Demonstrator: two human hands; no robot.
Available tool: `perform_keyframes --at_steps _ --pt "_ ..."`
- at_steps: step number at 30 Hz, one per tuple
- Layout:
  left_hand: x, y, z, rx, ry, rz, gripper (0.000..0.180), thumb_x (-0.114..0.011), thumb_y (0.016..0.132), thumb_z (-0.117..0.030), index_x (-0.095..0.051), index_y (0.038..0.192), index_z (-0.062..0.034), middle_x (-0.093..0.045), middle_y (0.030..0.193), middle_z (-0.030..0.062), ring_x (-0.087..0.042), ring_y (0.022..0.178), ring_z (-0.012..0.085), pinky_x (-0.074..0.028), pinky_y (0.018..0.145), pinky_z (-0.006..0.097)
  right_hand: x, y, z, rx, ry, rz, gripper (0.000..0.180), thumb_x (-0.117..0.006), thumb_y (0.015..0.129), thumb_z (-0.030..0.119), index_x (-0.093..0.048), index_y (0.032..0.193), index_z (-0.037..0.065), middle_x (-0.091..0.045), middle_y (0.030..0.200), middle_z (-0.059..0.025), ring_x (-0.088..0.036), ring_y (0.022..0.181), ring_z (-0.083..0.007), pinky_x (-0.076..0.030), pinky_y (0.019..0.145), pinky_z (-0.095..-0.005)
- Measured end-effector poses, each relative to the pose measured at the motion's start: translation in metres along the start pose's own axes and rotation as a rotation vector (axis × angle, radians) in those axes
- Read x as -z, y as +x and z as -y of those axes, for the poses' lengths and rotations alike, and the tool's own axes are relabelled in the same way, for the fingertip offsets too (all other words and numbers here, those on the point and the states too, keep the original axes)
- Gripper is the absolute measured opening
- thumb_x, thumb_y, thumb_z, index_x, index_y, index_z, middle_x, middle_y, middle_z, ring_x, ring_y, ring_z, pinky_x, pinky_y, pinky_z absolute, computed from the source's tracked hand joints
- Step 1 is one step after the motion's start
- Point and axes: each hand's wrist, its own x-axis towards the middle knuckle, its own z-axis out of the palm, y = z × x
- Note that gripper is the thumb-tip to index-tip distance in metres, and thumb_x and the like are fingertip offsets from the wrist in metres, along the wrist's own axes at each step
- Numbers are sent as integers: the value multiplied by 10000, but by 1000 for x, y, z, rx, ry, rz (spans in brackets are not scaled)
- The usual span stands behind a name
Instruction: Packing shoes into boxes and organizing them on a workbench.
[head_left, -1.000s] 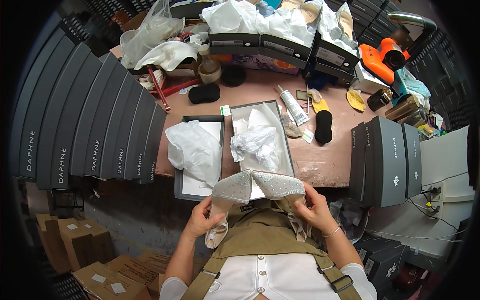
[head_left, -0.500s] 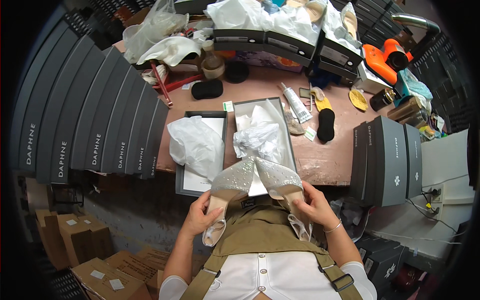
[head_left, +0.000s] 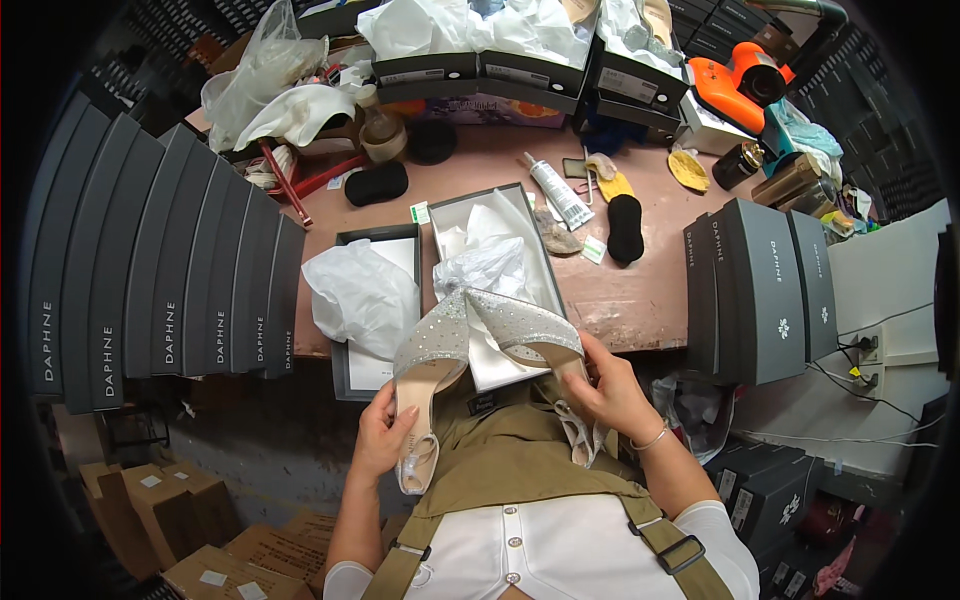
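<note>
My left hand (head_left: 383,435) grips one glittery silver pointed shoe (head_left: 425,362) by its heel end, toe pointing away from me. My right hand (head_left: 605,385) holds the second matching silver shoe (head_left: 525,328) by its back, its strap hanging below. The two toes meet over the near edge of an open shoe box (head_left: 545,262) lined with white tissue paper (head_left: 490,255). The box lid (head_left: 345,365) lies to its left with crumpled white paper (head_left: 362,293) on it.
A row of dark grey shoe boxes (head_left: 160,270) stands at the left, three more (head_left: 765,290) at the right. On the pink table (head_left: 640,290) lie a glue tube (head_left: 560,195), black pads (head_left: 626,228), and an orange tool (head_left: 735,85). Cardboard cartons (head_left: 160,510) sit lower left.
The shoes, held together flat a second ago, have been turned so that both toes point away over the box, and my hands have moved slightly apart and forward.
</note>
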Motion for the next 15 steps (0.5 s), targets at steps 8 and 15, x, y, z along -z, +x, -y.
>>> perform_keyframes --at_steps 8,15 --pt "7 16 -6 278 -397 187 376 -464 973 -191 -467 1273 36 -650 941 95 -635 754 139 -520 731 268 -8 19 -16 -205 653 245 433 -568 910 109 -460 1308 -24 -650 946 -63 -600 756 -67 -503 687 -227" --pt "-6 23 15 403 -743 429 384 -342 1004 -274 -495 1175 33 -579 644 88 -543 489 171 -502 635 332 -19 30 -30 -462 1088 564 309 -548 920 159 -531 1159 -36 -652 898 -114 -657 658 -163 -560 561 -269"
